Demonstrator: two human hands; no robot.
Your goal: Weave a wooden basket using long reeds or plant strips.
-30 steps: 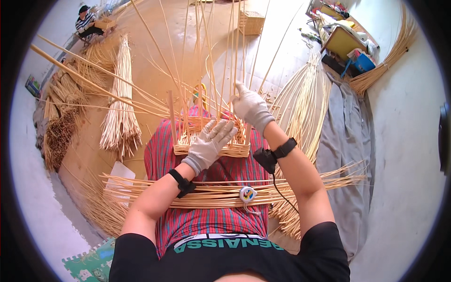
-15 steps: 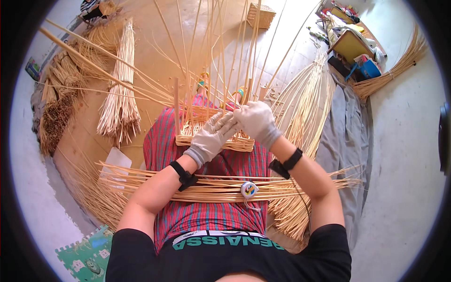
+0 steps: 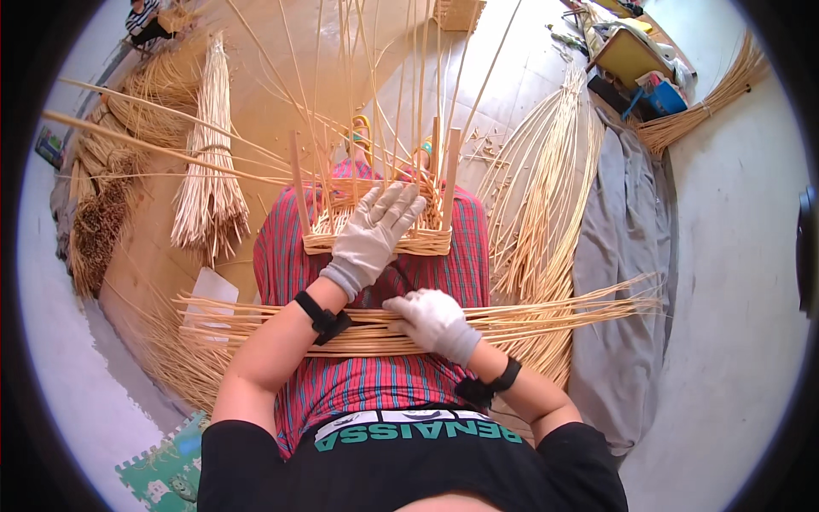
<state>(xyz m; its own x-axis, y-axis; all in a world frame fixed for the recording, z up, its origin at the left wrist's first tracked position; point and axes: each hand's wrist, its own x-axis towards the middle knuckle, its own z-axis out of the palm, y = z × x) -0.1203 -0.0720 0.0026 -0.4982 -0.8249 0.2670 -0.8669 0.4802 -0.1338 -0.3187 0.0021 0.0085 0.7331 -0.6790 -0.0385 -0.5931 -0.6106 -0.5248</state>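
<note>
My left hand (image 3: 375,232), in a pale work glove, lies with its fingers stretched out over the near side of a part-woven wicker basket (image 3: 426,246). The basket rests on my knees, with pale wooden corner posts (image 3: 453,175) and long thin canes rising from it. My right hand (image 3: 435,324), gloved too, is closer to me with curled fingers, over a bundle of canes (image 3: 546,320) laid across my lap. Whatever its fingertips may hold is hidden. A dark narrow patch (image 3: 397,277), which I cannot make out, shows between the hands.
A tied cane bundle (image 3: 209,162) stands at the left, more dark-ended bundles (image 3: 94,218) behind it. Loose canes (image 3: 546,196) spread across the floor at right, beside a grey cloth (image 3: 618,282). A cluttered cabinet (image 3: 636,55) is far right; a woven box (image 3: 461,14) is at the back.
My right hand has left the basket and come back toward me over the lap canes, where it covers the spot of the round tape measure. My left hand has shifted slightly left, fingers still extended.
</note>
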